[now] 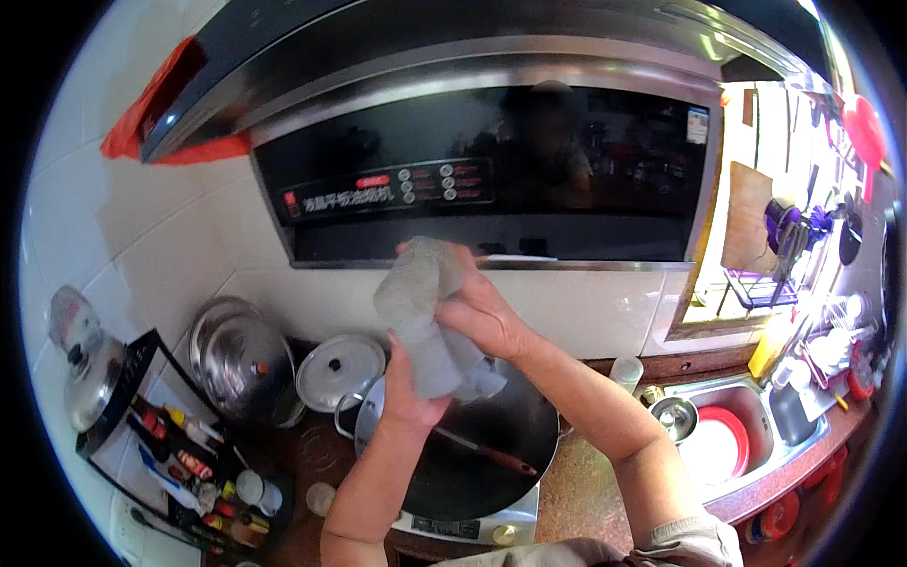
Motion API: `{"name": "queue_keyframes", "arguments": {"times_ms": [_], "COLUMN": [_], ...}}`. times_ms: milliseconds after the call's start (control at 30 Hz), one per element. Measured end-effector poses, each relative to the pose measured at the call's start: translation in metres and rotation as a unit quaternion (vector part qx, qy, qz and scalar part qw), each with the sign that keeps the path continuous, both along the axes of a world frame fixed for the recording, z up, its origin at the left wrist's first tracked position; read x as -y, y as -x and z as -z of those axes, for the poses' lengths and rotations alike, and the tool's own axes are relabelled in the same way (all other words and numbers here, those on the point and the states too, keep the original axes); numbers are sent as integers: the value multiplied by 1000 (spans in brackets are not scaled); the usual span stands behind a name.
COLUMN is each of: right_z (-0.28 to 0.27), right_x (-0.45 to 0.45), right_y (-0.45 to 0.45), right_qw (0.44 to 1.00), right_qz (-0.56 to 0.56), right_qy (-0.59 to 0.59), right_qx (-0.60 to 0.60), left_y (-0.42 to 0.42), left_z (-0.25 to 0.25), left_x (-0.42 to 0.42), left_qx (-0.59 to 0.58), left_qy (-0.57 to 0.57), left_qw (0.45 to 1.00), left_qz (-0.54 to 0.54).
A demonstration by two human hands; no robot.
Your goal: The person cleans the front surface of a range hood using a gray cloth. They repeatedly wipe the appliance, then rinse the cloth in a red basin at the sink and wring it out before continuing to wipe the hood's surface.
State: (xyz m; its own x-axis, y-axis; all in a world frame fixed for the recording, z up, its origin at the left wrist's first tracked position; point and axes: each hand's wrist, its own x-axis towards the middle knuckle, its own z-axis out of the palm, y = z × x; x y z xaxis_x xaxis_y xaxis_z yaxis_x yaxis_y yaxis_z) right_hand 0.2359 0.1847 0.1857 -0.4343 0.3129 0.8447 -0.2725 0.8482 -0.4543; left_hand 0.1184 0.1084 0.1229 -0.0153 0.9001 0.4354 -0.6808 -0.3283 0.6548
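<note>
A grey-white cloth is bunched between my two hands, above the wok and in front of the lower edge of the black range hood panel. My left hand grips its lower end from below. My right hand holds its upper right part, with some fingers hidden behind the cloth. Beneath the hands a large dark wok stands on a stove. A utensil with a reddish handle lies in the wok; its far end is hidden.
Metal lids and a large steel pot stand left of the wok. A black rack with bottles is at far left. To the right are a steel bowl and a sink with a red basin.
</note>
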Motion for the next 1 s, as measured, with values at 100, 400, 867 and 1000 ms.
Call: {"name": "queue_keyframes", "arguments": {"times_ms": [100,400,867,1000], "right_z": [3,38,180,184], "right_x": [-17,-8,82,73], "right_y": [-23,-146,-302,-285], "right_qw": [985,912,753,754], "right_qz": [163,407,641,617], "right_qy": [-54,21,115,180], "right_qx": [-31,-51,-97,-137], "left_y": [-19,-46,-151,-119], "left_z": [-20,-105,-224,-218], "left_x": [-11,-96,-256,-245], "left_qx": [-35,-157,-309,-449], "left_qy": [-43,-163,-338,-410], "left_qw": [998,930,398,301], "left_qz": [12,-291,-795,-735]}}
